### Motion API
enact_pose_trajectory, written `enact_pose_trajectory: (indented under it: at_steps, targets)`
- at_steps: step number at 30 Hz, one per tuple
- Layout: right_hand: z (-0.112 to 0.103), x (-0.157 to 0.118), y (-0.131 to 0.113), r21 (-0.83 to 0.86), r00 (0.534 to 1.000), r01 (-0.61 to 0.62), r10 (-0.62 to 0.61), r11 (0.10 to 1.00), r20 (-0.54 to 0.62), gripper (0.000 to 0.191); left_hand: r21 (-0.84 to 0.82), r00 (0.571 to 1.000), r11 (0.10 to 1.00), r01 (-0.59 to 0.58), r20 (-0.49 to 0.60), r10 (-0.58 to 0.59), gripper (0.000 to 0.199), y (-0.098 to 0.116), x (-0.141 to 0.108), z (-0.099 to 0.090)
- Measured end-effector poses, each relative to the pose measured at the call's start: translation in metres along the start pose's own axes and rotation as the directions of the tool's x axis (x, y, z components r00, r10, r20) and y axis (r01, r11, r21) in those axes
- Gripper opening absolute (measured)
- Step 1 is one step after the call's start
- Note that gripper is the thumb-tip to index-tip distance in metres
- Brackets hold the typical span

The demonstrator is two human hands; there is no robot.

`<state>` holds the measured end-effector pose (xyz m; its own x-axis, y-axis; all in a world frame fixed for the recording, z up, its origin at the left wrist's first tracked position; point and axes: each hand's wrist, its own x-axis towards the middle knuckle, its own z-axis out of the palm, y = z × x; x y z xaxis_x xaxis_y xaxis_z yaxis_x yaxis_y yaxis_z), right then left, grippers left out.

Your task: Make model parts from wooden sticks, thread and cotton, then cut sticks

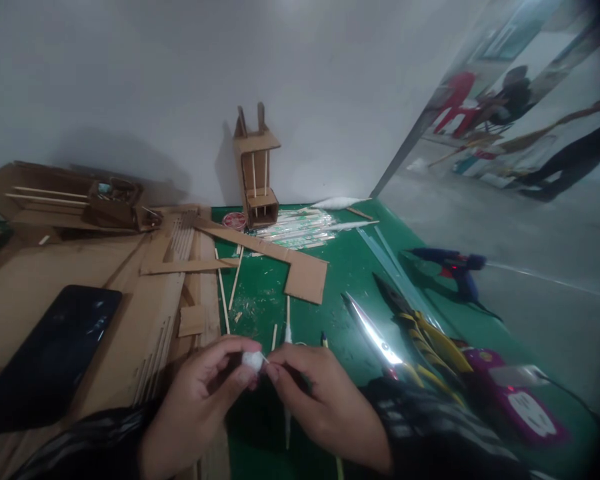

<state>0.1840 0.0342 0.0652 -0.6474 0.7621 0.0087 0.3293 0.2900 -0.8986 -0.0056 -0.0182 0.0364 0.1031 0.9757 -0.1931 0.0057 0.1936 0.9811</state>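
Observation:
Between thumb and fingertips, my left hand (197, 390) pinches a small white ball (253, 361), perhaps foam. My right hand (325, 400) is closed in a pinch on a thin pale stick (265, 359), whose tip points at the ball; whether it enters the ball I cannot tell. Below both hands, on the green table (263, 300), lies a stick with white fluff (288, 331) around it, partly hidden by my right fingers. Just beyond the right hand a pen (325, 339) shows its tip.
Scissors (375, 333), yellow-handled pliers (430, 333), a purple power strip (517, 393) and a blue glue gun (453, 265) lie on the right. Cardboard models (257, 167) stand at the wall. A dark phone or tablet (55, 353) lies left. Other people are in the background, right.

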Motion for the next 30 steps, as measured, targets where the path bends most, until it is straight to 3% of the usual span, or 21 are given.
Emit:
enact_pose_trajectory:
  at_steps: [5,12,19,24,30]
  targets:
    - [0.002,-0.003,-0.001,-0.045,1.000,0.016,-0.016,0.999,0.006,0.024,0.084,0.998,0.996,0.004,-0.070,0.002,0.019,-0.003,0.001,0.002]
    - [0.009,-0.007,0.000,-0.164,0.995,0.094,-0.100,0.982,-0.029,0.022,0.064,0.998,0.998,0.006,-0.056,-0.002,0.021,-0.001,0.002,0.008]
    - [0.016,-0.009,0.006,-0.359,0.969,0.202,-0.239,0.911,-0.063,0.018,0.317,0.987,0.938,-0.140,-0.026,0.156,0.020,-0.005,0.001,0.005]
    - [0.022,-0.011,0.006,-0.429,0.956,0.250,-0.293,0.868,-0.034,0.019,0.181,0.990,0.982,-0.056,-0.117,0.078,0.019,-0.006,0.000,0.008]
    - [0.017,-0.008,0.009,-0.297,0.977,0.212,-0.210,0.931,0.041,0.019,-0.031,0.994,0.998,0.048,-0.092,-0.051,0.024,0.002,-0.001,0.008]
